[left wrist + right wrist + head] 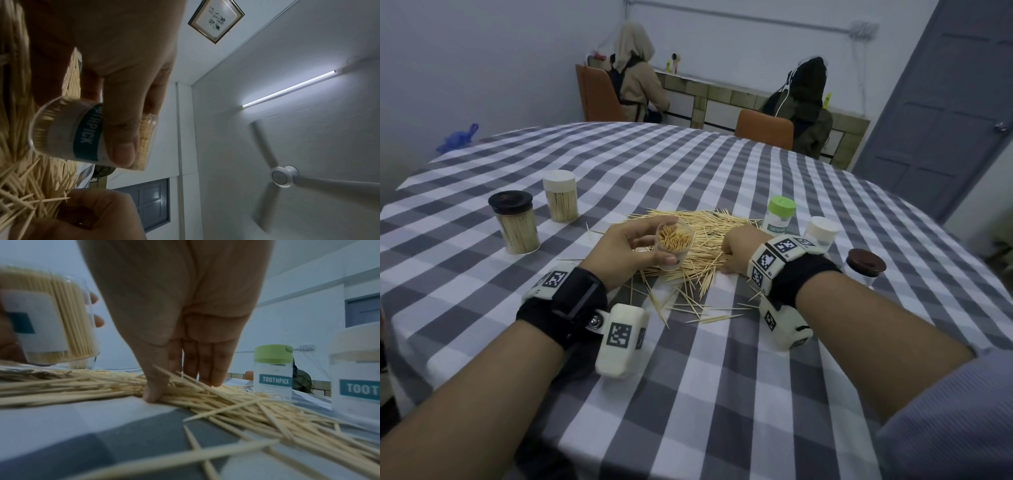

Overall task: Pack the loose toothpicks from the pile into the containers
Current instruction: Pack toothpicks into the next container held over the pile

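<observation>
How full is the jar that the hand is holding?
Nearly full: toothpicks pack the lidless jar in the left hand, their tips just below its rim.

Grey-and-white checked tablecloth (722,377) — pale tan toothpicks (709,233), green-lidded jar (780,214), dark-brown-lidded jar (514,222).

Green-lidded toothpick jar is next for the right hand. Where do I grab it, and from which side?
I'd grip the green-lidded jar round its clear body, below the cap, coming from the near side. It stands upright; the white-lidded jar crowds its right and the toothpick pile lies on its left.
</observation>
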